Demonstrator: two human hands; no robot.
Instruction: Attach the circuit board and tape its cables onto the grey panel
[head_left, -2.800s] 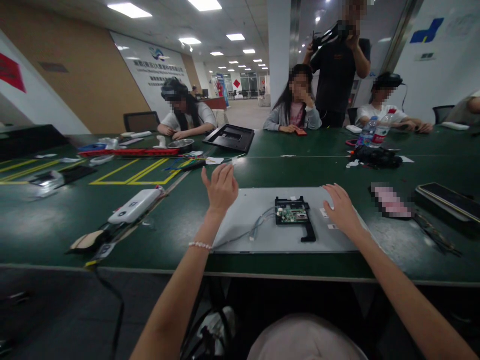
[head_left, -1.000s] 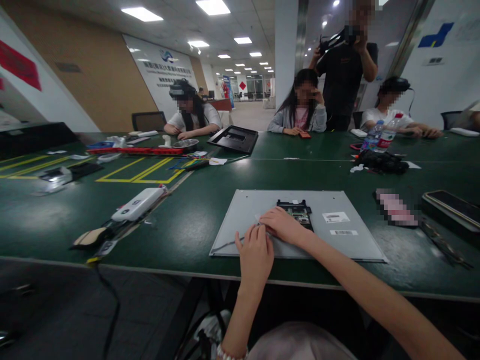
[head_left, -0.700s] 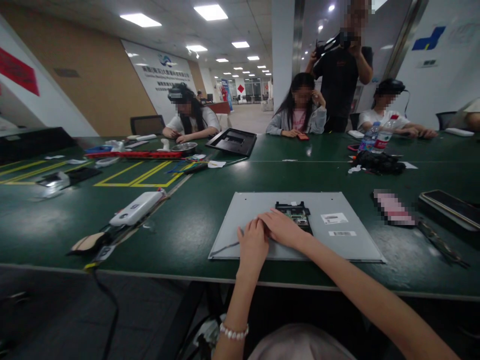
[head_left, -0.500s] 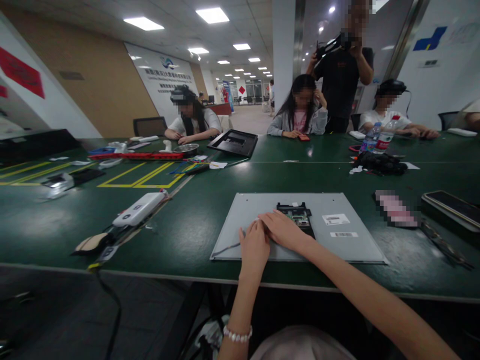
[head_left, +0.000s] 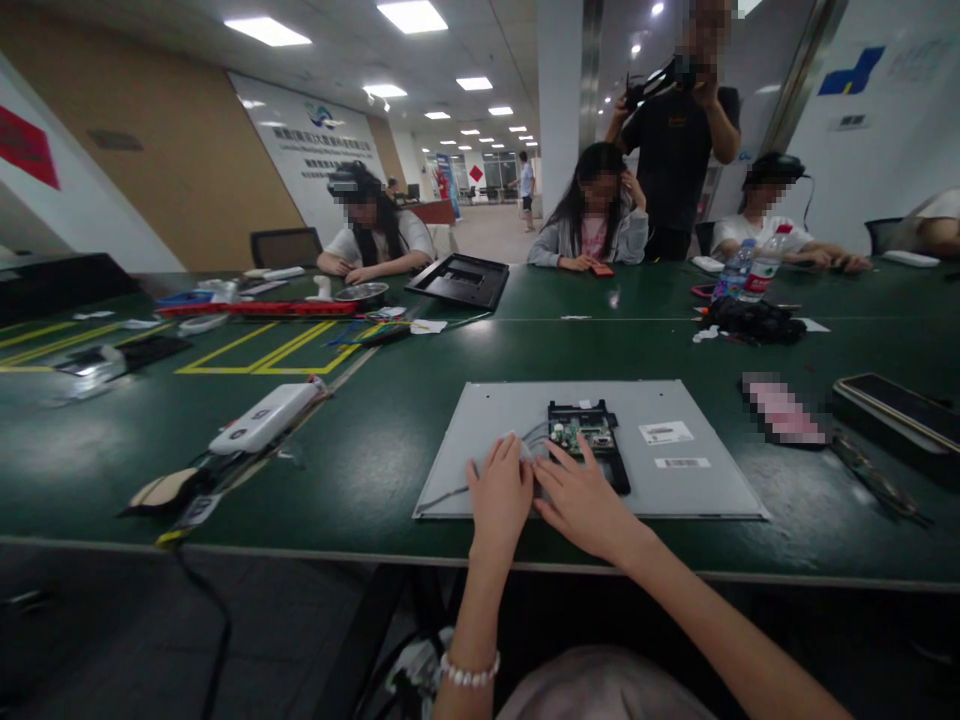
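Note:
A flat grey metal panel [head_left: 472, 410] lies on the green table in front of me. On it sits a black bracket [head_left: 616, 470] with an exposed green circuit board [head_left: 574, 435]. A thin grey cable [head_left: 444, 498] crosses the panel's left part, passes beneath my left hand and comes out towards the board. My left hand [head_left: 501, 490] rests over this cable, fingers laid down close together and fingertips on the panel. Beside it, my right hand [head_left: 581, 500] is spread, its fingertips by the bracket's left edge. What lies under the left palm is hidden.
To the left is a white power bank [head_left: 262, 420] by a strap. At right lie a pink phone [head_left: 784, 410], a dark case [head_left: 900, 405] and a cord [head_left: 877, 475]. Farther back are a black frame [head_left: 461, 283], bottles [head_left: 757, 275] and several people.
My right hand has drawn back from over the left fingers and spread out, uncovering more of the board and cable. The left hand stays over the cable. The view has shifted slightly.

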